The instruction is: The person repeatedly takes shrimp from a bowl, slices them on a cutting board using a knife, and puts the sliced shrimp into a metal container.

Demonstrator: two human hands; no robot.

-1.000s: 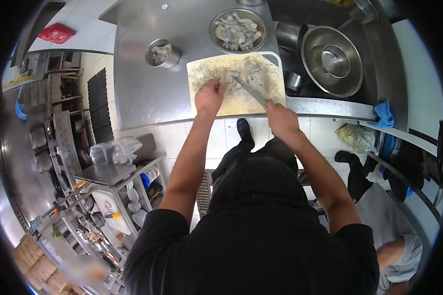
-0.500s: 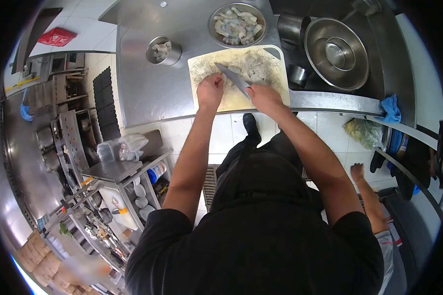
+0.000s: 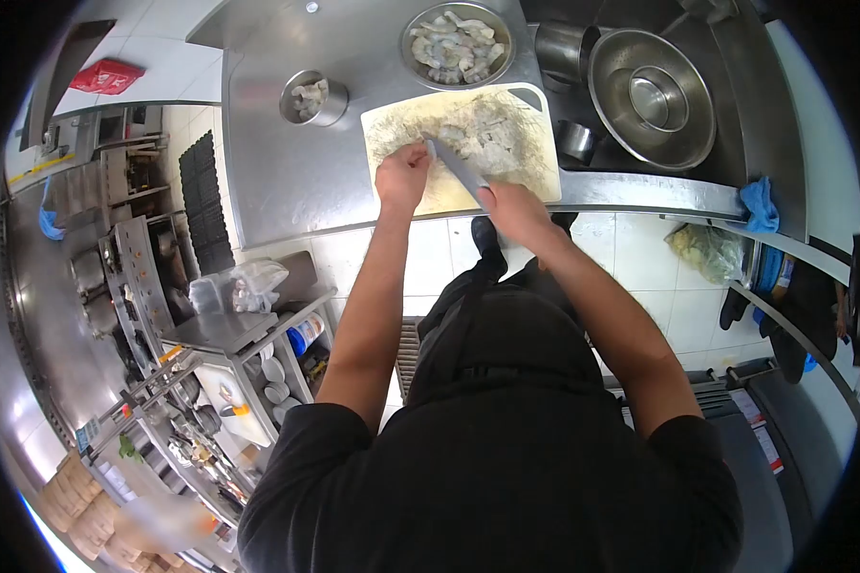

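My right hand [image 3: 518, 212] is closed round the handle of a kitchen knife [image 3: 461, 172], its blade slanting up and left over the cutting board [image 3: 430, 196]. At the blade's tip, the fingers of my left hand [image 3: 401, 178] pinch a small pale piece that looks like a shrimp [image 3: 431, 150]. Greyish wet scraps [image 3: 497, 148] and peeled shrimp lie on the upper part of the board. Behind the board stands a metal bowl [image 3: 407, 65] of peeled shrimp. A round metal container [image 3: 333, 107] to its left holds a few more.
On the right, a wide steel basin [image 3: 607, 115] with a smaller bowl inside sits in the sink area beside a metal pot [image 3: 559, 53] and a small cup [image 3: 576, 141]. A blue cloth [image 3: 760, 207] hangs at the counter edge. Shelving [image 3: 248, 334] stands behind left.
The knife tip has shifted down and slightly right, close to my left fingers. My left hand has moved slightly left. Another person's arm at the right has gone out of view.
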